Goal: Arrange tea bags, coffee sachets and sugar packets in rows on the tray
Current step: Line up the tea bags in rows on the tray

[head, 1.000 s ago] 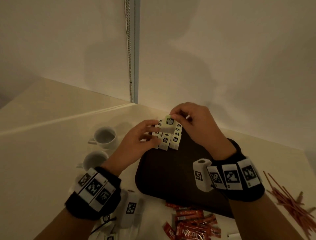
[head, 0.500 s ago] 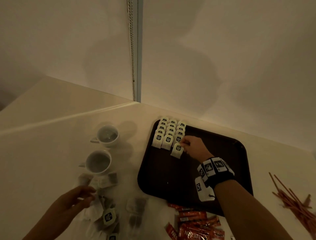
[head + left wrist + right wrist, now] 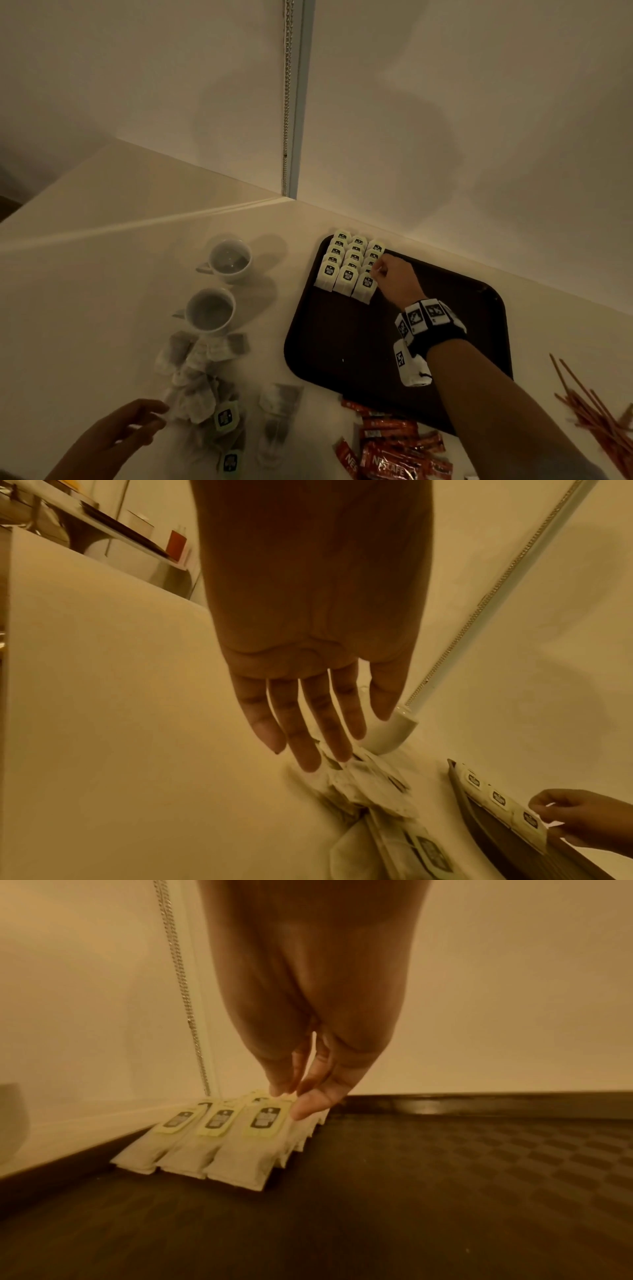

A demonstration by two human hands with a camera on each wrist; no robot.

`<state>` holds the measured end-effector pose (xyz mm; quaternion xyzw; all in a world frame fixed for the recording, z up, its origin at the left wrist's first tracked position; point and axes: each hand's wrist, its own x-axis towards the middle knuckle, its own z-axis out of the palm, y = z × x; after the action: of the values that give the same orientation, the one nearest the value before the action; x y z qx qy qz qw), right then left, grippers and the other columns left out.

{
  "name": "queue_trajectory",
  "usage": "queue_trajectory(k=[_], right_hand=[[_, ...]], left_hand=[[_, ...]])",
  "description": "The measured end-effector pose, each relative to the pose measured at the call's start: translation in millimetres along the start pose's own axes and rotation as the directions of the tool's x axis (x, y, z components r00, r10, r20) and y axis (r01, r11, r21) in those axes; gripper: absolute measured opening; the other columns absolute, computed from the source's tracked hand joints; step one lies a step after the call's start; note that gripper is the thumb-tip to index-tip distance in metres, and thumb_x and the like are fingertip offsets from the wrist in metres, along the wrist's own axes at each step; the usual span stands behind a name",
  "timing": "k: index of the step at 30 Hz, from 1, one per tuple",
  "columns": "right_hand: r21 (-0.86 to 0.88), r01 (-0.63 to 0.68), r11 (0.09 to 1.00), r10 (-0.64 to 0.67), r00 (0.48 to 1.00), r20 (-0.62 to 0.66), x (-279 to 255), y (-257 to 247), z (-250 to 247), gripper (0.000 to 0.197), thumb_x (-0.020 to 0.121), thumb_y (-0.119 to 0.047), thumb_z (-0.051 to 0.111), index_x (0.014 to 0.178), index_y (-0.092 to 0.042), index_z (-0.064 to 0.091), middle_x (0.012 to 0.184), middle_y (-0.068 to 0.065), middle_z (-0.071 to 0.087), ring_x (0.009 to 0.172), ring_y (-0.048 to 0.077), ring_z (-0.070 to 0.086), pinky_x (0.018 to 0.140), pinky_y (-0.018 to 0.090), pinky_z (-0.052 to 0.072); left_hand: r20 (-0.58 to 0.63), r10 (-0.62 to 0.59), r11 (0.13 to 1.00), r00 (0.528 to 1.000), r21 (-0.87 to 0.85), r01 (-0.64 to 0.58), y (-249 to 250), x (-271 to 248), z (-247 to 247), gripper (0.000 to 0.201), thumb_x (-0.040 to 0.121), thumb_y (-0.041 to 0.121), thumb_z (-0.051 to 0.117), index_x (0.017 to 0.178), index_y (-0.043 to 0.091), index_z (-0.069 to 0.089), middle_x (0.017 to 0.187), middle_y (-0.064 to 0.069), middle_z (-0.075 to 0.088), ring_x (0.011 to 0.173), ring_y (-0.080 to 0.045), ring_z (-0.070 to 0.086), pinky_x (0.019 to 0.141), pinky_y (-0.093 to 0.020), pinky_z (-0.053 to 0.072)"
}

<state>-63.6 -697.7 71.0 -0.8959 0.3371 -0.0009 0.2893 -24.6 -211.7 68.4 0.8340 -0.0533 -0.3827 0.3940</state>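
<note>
A dark brown tray (image 3: 342, 346) holds white tea bags (image 3: 346, 260) in three overlapping columns at its far left corner. My right hand (image 3: 379, 271) is at the right column and pinches the top edge of the front tea bag (image 3: 365, 287); in the right wrist view its thumb and fingertips (image 3: 291, 1104) meet on that tea bag (image 3: 250, 1150). My left hand (image 3: 150, 419) hovers with straight fingers at the edge of a pile of loose tea bags (image 3: 202, 387) on the counter; the left wrist view shows it (image 3: 318, 750) over the pile (image 3: 369, 785), holding nothing.
Two white cups (image 3: 229, 260) (image 3: 209, 310) stand left of the tray. Red coffee sachets (image 3: 394, 452) lie on the counter in front of the tray. Thin reddish sticks (image 3: 592, 407) lie at the right. A wall and a hanging bead chain (image 3: 286, 102) rise just behind.
My left hand left the tray and went back to the loose pile. The right hand set down a tea bag and has slid it up level with the front row.
</note>
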Motion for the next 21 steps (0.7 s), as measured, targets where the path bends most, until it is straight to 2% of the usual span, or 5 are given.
queue_trajectory(k=[4, 7, 11, 16, 21], right_hand=[[0.046, 0.215, 0.975, -0.218, 0.973, 0.071, -49.1, -43.7, 3.0, 0.01, 0.092, -0.02, 0.056, 0.1, -0.015, 0.06, 0.099, -0.002, 0.057, 0.088, 0.01, 0.055, 0.077, 0.018, 0.047], [0.128, 0.415, 0.901, -0.429, 0.806, 0.406, -113.4, -76.4, 24.5, 0.019, 0.091, -0.022, 0.058, 0.107, -0.013, 0.063, 0.102, -0.001, 0.058, 0.091, 0.011, 0.056, 0.078, 0.014, 0.044], [0.005, 0.537, 0.844, -0.397, 0.618, 0.679, -178.2, -88.2, 64.5, 0.057, 0.086, -0.04, 0.063, 0.134, -0.013, 0.046, 0.13, 0.006, 0.045, 0.116, 0.019, 0.046, 0.101, 0.033, 0.04], [-0.28, 0.567, 0.775, -0.278, 0.703, 0.655, -212.0, -80.8, 100.4, 0.118, 0.066, -0.058, 0.074, 0.15, -0.014, 0.003, 0.156, 0.006, 0.006, 0.143, 0.025, 0.007, 0.116, 0.037, 0.013], [-0.276, 0.522, 0.807, -0.321, 0.78, 0.537, -214.4, -74.3, 120.7, 0.099, 0.067, -0.04, 0.079, 0.146, -0.022, 0.022, 0.142, 0.002, 0.025, 0.128, 0.024, 0.026, 0.108, 0.035, 0.03]], left_hand=[[-0.032, 0.011, 1.0, 0.999, 0.02, -0.01, -9.2, -9.5, 3.3, 0.02, 0.086, 0.004, 0.063, 0.09, 0.023, 0.069, 0.08, -0.003, 0.073, 0.067, -0.019, 0.068, 0.068, -0.024, 0.049], [-0.031, 0.036, 0.998, 0.999, 0.048, -0.035, -15.7, -18.9, 3.8, 0.016, 0.087, 0.01, 0.064, 0.093, 0.024, 0.068, 0.081, 0.001, 0.072, 0.067, -0.011, 0.068, 0.072, -0.026, 0.051], [-0.031, 0.07, 0.997, 0.997, 0.043, -0.068, -23.3, -34.7, 5.6, 0.018, 0.088, 0.009, 0.061, 0.094, 0.025, 0.067, 0.087, -0.001, 0.072, 0.071, -0.01, 0.067, 0.072, -0.027, 0.05], [-0.032, 0.082, 0.997, 0.996, -0.002, -0.082, -40.1, -55.3, 5.2, 0.017, 0.09, 0.012, 0.059, 0.097, 0.025, 0.066, 0.092, -0.003, 0.071, 0.077, -0.014, 0.068, 0.071, -0.025, 0.051], [-0.032, 0.096, 0.995, 0.995, -0.031, -0.097, -52.4, -70.9, 1.4, 0.023, 0.089, 0.019, 0.061, 0.091, 0.041, 0.068, 0.089, 0.003, 0.072, 0.079, -0.013, 0.069, 0.077, -0.033, 0.054]])
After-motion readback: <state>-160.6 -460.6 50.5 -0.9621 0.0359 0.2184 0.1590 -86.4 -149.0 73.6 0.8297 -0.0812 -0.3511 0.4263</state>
